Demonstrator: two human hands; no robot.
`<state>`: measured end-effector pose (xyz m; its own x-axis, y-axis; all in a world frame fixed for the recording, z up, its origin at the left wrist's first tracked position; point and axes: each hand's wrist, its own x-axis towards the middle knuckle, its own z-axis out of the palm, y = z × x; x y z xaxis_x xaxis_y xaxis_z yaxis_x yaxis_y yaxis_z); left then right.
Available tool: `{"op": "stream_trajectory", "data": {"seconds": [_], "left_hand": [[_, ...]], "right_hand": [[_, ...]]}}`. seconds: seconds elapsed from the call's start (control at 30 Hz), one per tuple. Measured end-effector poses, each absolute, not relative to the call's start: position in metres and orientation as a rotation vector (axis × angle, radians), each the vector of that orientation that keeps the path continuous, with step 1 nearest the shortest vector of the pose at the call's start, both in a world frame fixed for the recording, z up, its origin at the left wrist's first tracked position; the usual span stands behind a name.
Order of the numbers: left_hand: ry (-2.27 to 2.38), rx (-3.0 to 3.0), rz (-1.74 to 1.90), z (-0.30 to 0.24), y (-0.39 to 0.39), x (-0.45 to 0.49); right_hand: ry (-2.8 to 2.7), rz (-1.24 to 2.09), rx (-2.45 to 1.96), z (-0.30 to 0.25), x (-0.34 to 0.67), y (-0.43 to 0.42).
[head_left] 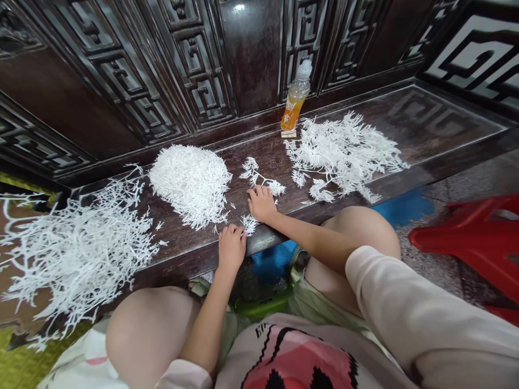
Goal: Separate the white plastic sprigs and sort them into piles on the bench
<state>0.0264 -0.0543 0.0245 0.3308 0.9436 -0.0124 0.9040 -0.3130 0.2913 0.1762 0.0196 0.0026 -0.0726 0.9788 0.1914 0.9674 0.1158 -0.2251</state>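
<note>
My left hand (pixel 231 247) rests at the front edge of a dark carved wooden bench (pixel 425 127), fingers curled on the end of a small white plastic sprig (pixel 248 222). My right hand (pixel 261 203) lies just beyond it, fingers bent down on a branched white plastic piece (pixel 259 175) that runs away from me. A dense mound of small white bits (pixel 190 183) sits left of the hands.
A loose spread of white branched pieces (pixel 344 154) lies right of the hands, another large spread (pixel 77 243) at far left. An orange drink bottle (pixel 297 97) stands against the carved back. A red plastic stool (pixel 474 243) stands on the floor at right. My bare knees are below the bench.
</note>
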Motion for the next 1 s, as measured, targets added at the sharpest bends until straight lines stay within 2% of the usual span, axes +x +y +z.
{"op": "stream_trajectory", "data": {"seconds": [0.23, 0.63, 1.0], "left_hand": [[1.835, 2.412, 0.185, 0.029, -0.061, 0.033], [1.958, 2.184, 0.223, 0.031, -0.060, 0.039], [1.798, 2.261, 0.242, 0.033, -0.063, 0.038]], "right_hand": [[-2.080, 0.020, -1.889, -0.001, 0.176, 0.021], [-2.073, -0.014, -1.866, -0.003, 0.176, 0.022], [-2.053, -0.021, -1.861, -0.004, 0.175, 0.022]]}}
